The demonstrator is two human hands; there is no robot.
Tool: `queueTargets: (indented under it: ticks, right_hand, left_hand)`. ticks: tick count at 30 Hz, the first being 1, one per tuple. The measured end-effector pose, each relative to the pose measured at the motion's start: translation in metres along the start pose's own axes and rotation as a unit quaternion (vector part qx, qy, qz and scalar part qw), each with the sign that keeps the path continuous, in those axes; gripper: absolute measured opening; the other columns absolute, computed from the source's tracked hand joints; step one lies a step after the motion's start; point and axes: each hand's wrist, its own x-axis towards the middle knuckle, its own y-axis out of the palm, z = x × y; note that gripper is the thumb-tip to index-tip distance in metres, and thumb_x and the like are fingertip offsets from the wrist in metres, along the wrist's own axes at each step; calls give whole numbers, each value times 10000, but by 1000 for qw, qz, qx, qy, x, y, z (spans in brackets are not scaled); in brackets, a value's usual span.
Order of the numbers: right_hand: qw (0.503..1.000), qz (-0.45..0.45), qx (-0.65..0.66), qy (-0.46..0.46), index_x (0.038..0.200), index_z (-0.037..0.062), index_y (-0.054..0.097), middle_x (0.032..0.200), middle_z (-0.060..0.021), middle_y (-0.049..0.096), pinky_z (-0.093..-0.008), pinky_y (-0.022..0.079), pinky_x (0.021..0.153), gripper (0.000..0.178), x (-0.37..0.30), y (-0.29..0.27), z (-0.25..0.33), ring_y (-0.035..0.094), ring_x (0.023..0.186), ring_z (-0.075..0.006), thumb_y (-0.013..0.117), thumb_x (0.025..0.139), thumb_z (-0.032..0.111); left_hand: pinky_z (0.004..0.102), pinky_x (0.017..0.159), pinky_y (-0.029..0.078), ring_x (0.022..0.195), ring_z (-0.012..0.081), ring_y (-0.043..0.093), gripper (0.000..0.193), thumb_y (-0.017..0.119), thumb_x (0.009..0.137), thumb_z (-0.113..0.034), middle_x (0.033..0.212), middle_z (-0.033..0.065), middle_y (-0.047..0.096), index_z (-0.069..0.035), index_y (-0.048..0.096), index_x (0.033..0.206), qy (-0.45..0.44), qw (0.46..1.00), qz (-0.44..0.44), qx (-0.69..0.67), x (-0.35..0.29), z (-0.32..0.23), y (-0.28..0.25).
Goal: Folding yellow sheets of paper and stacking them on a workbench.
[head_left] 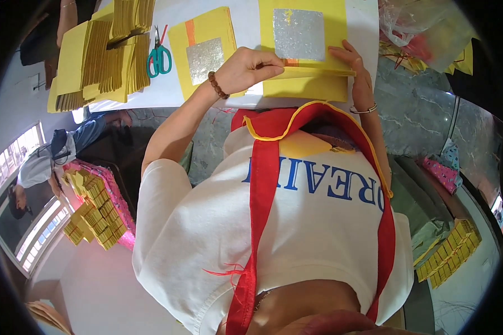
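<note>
My left hand [248,68], with a brown bead bracelet on its wrist, pinches the folded-up near edge of a large yellow paper sheet [304,88] between thumb and fingers. This sheet has a silver square [299,34] and an orange strip by the fold. At the right end of the fold is my right hand [353,60], its fingers stretched out over the sheet's right edge and its palm against the fold. Left of my left hand lies a second stack of yellow sheets [227,33] with a silver square and an orange band.
Teal-handled scissors [160,60] lie on the white table [173,100], beside piled yellow paper bundles [103,61]. A clear plastic bag [416,25] is at the far right. More tied yellow bundles stand at lower left [98,209] and lower right [450,251]. Another person [50,156] is at the left.
</note>
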Motion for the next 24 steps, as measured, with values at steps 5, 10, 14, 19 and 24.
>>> queueTargets:
  ticks: [5, 10, 14, 19, 24]
  right_hand:
    - [1000, -8, -2, 8, 1097, 41, 610, 1193, -81, 555, -368, 223, 1070, 508, 0, 1, 0, 314, 1280, -268, 194, 983, 310]
    - [1000, -4, 2, 16, 1098, 48, 607, 1190, -76, 555, -363, 223, 1072, 521, 1, 2, 3, 291, 1290, -258, 171, 985, 309]
    - [1000, 3, -8, 10, 1107, 49, 600, 1193, -75, 553, -363, 218, 1075, 523, 1, 2, 3, 281, 1296, -253, 162, 986, 309]
    - [1000, 9, -8, -9, 1129, 46, 584, 1206, -69, 545, -374, 211, 1073, 563, 0, 0, -2, 280, 1299, -256, 155, 975, 376]
    - [1000, 11, -8, -28, 1136, 46, 582, 1225, -64, 535, -383, 209, 1067, 614, -1, -2, -7, 285, 1297, -259, 168, 946, 458]
  left_hand:
    - [203, 627, 419, 705, 43, 509, 160, 577, 851, -109, 742, 1, 599, 25, 635, 915, -52, 997, 33, -39, 5, -3, -4]
    - [216, 584, 418, 634, 53, 499, 168, 585, 810, -154, 674, 3, 590, -8, 653, 860, -55, 994, 39, -87, 10, 6, -6]
    - [216, 600, 411, 654, 47, 492, 159, 584, 798, -147, 679, -6, 579, -9, 650, 838, -56, 992, 49, -98, 13, 6, -6]
    - [216, 607, 409, 655, 47, 487, 157, 588, 793, -153, 678, -10, 575, -7, 641, 812, -64, 992, 69, -83, 16, 5, -8]
    - [218, 607, 405, 650, 50, 481, 158, 587, 792, -156, 674, -10, 573, -7, 635, 809, -75, 991, 82, -74, 18, 3, -10]
